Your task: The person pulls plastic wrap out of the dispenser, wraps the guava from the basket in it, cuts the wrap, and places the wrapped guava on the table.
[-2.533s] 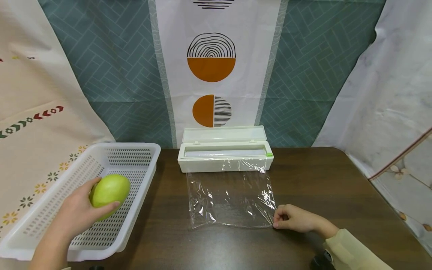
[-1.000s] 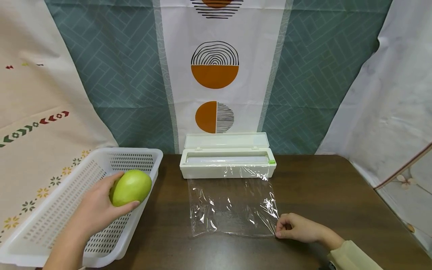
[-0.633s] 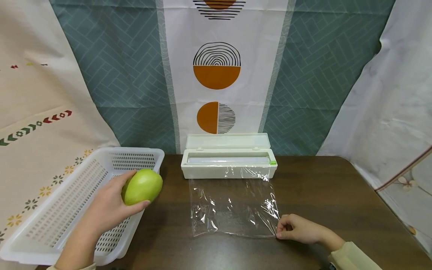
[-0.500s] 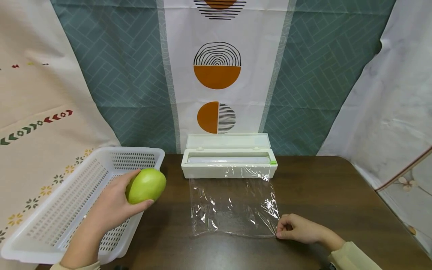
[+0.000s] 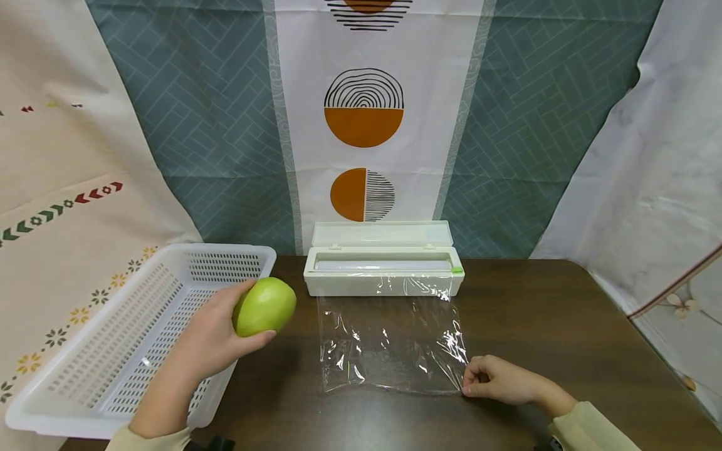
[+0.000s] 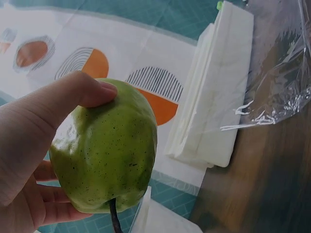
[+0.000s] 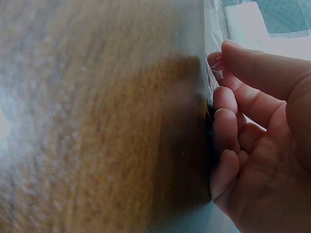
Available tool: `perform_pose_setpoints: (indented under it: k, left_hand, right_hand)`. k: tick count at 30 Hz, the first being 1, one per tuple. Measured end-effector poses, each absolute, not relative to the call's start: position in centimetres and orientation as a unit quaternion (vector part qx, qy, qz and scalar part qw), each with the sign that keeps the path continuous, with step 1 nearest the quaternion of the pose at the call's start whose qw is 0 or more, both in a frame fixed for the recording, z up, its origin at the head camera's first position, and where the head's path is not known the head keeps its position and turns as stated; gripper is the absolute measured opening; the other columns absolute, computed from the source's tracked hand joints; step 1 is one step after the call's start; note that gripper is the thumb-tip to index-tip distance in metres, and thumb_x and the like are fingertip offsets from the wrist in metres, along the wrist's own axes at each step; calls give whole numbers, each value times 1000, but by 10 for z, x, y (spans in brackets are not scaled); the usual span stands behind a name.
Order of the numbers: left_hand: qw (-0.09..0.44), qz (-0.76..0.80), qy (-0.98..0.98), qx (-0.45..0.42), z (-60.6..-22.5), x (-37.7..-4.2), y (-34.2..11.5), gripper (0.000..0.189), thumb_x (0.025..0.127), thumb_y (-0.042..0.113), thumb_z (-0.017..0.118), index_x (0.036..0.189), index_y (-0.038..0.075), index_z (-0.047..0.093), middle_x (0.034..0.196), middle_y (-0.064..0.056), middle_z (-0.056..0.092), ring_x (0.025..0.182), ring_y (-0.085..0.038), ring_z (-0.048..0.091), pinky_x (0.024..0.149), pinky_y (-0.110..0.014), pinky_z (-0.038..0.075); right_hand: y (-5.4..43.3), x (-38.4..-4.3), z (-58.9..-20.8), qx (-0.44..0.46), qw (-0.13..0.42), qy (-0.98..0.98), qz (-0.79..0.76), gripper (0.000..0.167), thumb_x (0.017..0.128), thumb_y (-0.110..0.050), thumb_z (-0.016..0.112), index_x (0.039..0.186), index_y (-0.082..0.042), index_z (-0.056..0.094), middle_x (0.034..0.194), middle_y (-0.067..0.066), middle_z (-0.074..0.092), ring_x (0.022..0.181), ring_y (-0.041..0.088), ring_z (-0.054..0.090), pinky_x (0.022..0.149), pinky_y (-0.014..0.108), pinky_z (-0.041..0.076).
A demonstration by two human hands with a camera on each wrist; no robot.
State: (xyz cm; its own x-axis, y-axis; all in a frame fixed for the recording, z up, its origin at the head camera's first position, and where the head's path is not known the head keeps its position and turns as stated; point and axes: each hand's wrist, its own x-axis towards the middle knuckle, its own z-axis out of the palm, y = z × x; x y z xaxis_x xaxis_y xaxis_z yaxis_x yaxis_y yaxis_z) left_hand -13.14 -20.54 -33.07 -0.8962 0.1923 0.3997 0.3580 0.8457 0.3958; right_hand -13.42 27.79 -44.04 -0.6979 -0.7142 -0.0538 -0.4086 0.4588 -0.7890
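My left hand (image 5: 217,335) grips a green pear (image 5: 265,307) in the air, just past the right rim of the white basket. In the left wrist view the speckled pear (image 6: 107,150) shows its dark stem, with the thumb across its upper side and fingers behind. My right hand (image 5: 499,379) pinches the near right corner of a sheet of cling film (image 5: 389,351) at the tabletop. The right wrist view has thumb and forefinger of that hand (image 7: 262,116) meeting on the film's edge. The film runs back to a white cling film dispenser (image 5: 383,285) with its lid raised.
A white perforated basket (image 5: 90,376) stands at the left, partly hidden by the left forearm. The dark wooden table (image 5: 536,313) runs back to hanging cloths (image 5: 225,94). A small green piece (image 5: 457,270) sits at the dispenser's right end.
My left hand has lifted the pear out of the basket and carried it right, over the rim. My right hand keeps its pinch on the film corner, almost still.
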Motion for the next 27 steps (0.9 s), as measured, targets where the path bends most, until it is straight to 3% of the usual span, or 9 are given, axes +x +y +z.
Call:
perform_pose_setpoints:
  k: [17, 27]
  left_hand:
    - [187, -236, -940, -161, -340, -138, -180, 81, 66, 36, 83, 133, 4, 49, 117, -16, 59, 99, -31, 56, 79, -49, 48]
    - [178, -234, -942, -162, -345, -142, -166, 81, 67, 37, 81, 134, 5, 48, 121, -16, 59, 101, -31, 57, 79, -48, 50]
  right_hand:
    - [278, -135, -441, -329, 197, 834, -396, 13, 91, -21, 62, 83, -11, 64, 82, -9, 51, 74, -4, 44, 59, 18, 40]
    - [277, -134, -438, -330, 193, 837, -392, 13, 91, -21, 63, 82, -11, 64, 82, -10, 51, 74, -4, 44, 60, 18, 40]
